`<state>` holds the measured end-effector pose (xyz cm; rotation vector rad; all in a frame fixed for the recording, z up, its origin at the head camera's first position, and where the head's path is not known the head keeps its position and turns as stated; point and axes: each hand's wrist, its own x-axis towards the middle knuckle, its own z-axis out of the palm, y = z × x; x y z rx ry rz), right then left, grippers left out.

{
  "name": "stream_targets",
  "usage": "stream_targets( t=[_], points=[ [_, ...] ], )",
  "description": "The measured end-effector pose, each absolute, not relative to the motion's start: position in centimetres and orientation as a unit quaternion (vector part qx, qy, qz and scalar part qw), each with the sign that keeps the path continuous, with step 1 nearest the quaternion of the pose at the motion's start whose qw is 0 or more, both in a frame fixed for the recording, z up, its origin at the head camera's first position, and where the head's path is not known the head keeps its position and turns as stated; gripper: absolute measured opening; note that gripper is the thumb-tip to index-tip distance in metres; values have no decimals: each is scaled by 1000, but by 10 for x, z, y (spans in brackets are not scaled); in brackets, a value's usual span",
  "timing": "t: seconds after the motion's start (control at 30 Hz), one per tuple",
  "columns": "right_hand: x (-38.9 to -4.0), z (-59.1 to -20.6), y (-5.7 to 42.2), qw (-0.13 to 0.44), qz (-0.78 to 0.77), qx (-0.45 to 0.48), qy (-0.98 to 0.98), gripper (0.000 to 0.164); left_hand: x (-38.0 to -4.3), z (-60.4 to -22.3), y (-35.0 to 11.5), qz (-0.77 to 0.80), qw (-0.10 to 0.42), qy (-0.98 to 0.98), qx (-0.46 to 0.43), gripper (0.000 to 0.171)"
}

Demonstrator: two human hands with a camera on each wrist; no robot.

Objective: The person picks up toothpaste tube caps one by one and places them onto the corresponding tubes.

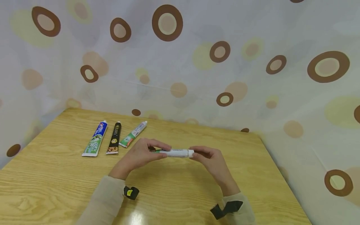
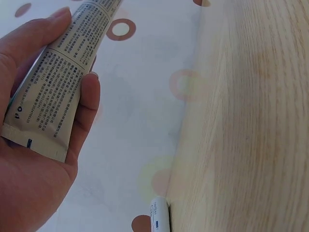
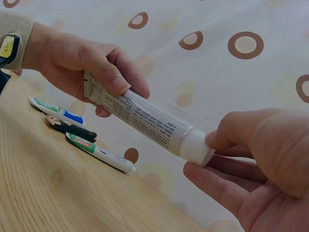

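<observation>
A white toothpaste tube (image 1: 177,152) is held level above the table, spanning both hands. My left hand (image 1: 144,152) grips its flat crimped end, thumb on one side and fingers on the other; in the left wrist view the printed back of the tube (image 2: 58,72) shows. At the other end, my right hand (image 1: 210,160) pinches the white cap (image 3: 195,146) between thumb and fingers. The cap sits on the tube's neck. Green print on the tube is partly hidden behind the left fingers.
Three more tubes lie at the left back of the wooden table (image 1: 174,193): a blue and green one (image 1: 96,139), a black one (image 1: 114,138) and a smaller white and green one (image 1: 133,134). A dotted curtain (image 1: 180,62) hangs behind the table and along its right side.
</observation>
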<state>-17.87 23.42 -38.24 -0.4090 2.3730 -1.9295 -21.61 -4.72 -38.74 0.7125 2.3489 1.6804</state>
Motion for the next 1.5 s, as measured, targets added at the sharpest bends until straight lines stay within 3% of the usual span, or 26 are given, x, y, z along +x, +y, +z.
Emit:
stream_targets(
  t=[1.17,1.5],
  points=[
    [-177,-382,232,8,-600,-129,789,28,-214,-386,-45,565,84,782,251,19],
    [-177,-381,231,25,-623,-148,768,30,-215,-386,-47,563,82,784,249,18]
  ],
)
